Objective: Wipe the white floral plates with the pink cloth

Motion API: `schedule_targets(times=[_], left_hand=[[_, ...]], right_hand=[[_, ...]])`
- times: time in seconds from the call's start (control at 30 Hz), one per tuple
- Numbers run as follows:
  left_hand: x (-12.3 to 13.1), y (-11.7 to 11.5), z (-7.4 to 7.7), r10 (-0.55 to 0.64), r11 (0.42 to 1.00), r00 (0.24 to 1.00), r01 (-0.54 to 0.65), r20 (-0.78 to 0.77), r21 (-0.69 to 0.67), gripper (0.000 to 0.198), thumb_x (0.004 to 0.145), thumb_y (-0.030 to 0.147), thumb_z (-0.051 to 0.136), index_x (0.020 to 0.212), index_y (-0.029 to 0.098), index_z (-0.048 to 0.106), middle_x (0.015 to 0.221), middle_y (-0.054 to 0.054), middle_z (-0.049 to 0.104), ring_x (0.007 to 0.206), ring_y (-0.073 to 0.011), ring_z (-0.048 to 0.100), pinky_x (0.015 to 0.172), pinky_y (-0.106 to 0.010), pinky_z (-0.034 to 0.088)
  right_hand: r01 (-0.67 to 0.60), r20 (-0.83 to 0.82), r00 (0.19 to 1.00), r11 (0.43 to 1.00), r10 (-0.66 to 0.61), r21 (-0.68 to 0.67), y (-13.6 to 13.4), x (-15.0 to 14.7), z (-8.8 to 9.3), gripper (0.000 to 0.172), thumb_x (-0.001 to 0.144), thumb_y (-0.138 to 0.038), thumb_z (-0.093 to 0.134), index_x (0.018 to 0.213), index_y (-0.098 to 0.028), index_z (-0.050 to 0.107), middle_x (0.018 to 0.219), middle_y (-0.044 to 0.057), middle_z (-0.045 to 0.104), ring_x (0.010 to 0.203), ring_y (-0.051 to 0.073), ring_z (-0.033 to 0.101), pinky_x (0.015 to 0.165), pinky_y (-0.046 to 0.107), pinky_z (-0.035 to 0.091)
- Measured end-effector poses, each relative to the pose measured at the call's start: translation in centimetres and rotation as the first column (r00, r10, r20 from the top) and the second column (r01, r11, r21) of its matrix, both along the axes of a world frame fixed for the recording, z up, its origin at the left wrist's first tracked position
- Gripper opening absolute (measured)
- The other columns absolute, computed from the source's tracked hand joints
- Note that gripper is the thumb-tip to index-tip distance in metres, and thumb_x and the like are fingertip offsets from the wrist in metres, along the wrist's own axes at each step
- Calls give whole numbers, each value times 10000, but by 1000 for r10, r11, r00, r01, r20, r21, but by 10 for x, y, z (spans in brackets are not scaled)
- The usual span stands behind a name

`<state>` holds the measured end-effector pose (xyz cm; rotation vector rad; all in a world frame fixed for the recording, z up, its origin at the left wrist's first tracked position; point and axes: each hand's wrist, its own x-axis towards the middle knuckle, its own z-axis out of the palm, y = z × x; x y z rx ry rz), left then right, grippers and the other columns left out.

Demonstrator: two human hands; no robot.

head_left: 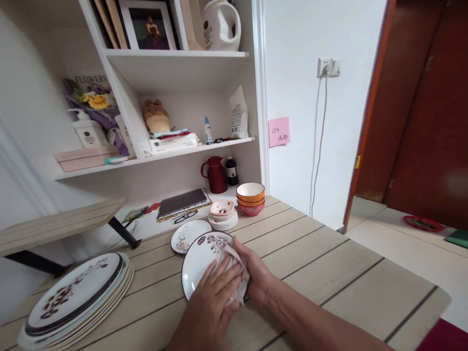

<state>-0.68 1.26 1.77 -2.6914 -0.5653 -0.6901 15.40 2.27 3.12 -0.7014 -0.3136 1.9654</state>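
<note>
A white plate (199,261) with a dark rim and a brown floral pattern is tilted up above the table. My right hand (258,273) grips its right edge, thumb at the rim. With fingers stretched over the plate's face, my left hand (219,292) presses a pale, crumpled cloth (233,263) against it. Part of the cloth bunches between both hands, and the right fingers behind the plate are hidden. Just beyond lies a smaller white plate (192,233) with a similar pattern.
A stack of plates (78,287) stands at left on the wooden table (329,273). Farther back are stacked bowls (250,197), small dishes (222,222), glasses (185,216), a laptop (183,202) and a red jug (215,175). A shelf (179,63) overhangs the back; a raised wooden stand (62,222) is left.
</note>
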Motion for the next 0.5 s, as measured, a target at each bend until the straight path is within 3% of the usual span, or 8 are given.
schedule_targets(times=[0.1,0.27,0.37,0.5], left_hand=[[0,-1,5,3,1000,1000,-3,1,12,462,918,265,502,1376,233,454,1379,-24,546,1337,-181,423,1112,-393,383],[-9,4,11,88,974,994,-101,69,203,404,913,252,516,1314,208,529,1319,-48,598,1298,-191,474,1147,-417,318],[-11,6,11,147,937,985,-169,92,306,396,915,238,511,1307,187,539,1334,-62,585,1306,-199,464,1164,-415,279],[-10,8,5,224,917,968,-250,117,311,405,918,236,500,1318,181,524,1353,-74,567,1316,-214,453,1158,-432,292]], right_hand=[[70,-97,994,990,-58,123,8,14,5,519,865,-521,507,1037,-57,663,908,139,752,801,219,709,859,338,508],[257,-150,962,943,-228,212,13,30,11,419,880,-459,525,1090,-122,657,1011,102,748,930,228,701,939,378,486],[256,-137,964,940,-229,226,12,30,12,425,870,-454,544,1116,-125,652,1029,110,743,958,243,695,959,405,474],[210,-109,975,958,-191,196,8,24,12,473,861,-463,554,1161,-106,632,1030,126,741,988,249,687,978,405,458]])
